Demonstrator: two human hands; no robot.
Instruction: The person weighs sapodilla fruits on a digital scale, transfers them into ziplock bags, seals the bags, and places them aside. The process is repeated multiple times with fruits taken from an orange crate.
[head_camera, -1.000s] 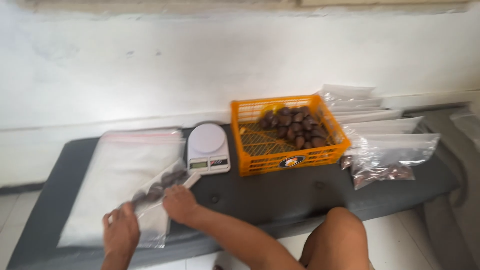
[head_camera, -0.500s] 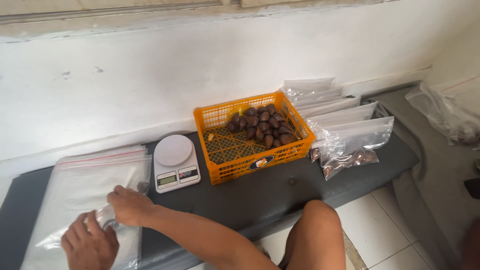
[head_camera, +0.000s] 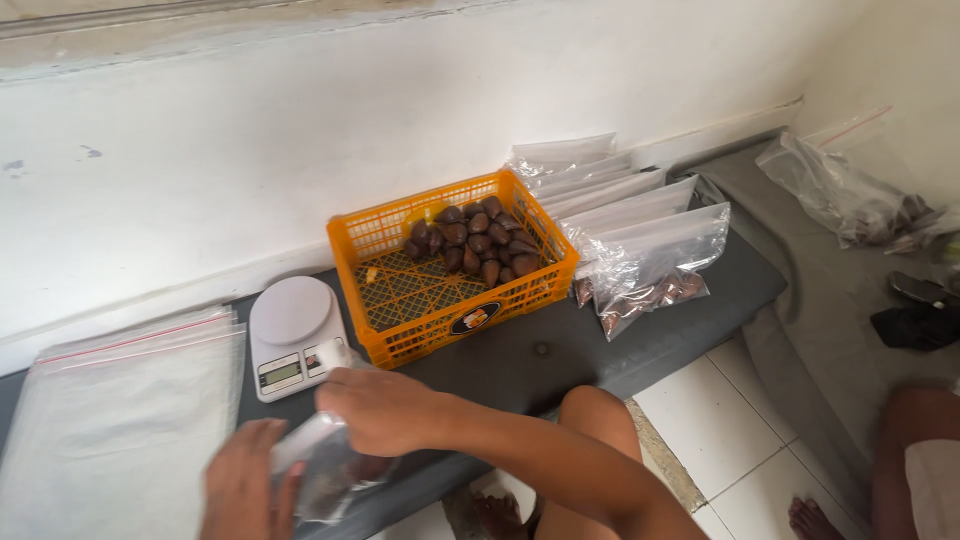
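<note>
A clear plastic bag (head_camera: 325, 470) with dark fruit inside sits at the near left edge of the grey table (head_camera: 560, 360), held between both of the person's hands. The right hand (head_camera: 385, 410) closes its grip over the top of the bag, fingers curled and the forearm reaching in from the near right across a bare knee. The left hand (head_camera: 240, 485) presses flat against the bag's left side, fingers extended; whether that grip wraps the bag cannot be told.

Just beyond sits a small white kitchen scale (head_camera: 293, 335), its platter bare, and to its right an orange plastic basket (head_camera: 455, 300) holding brown scaly fruit (head_camera: 470, 240) in its far half (the near half shows only mesh). Further right, several filled clear bags (head_camera: 640, 260) lie overlapping, which suggests a good share of the packing is finished while the basket's fruit remains. A stack of flat empty bags (head_camera: 120, 420) with red seal strips lies at the far left, unused. Another bag of fruit (head_camera: 850, 195) rests on the floor at far right.
</note>
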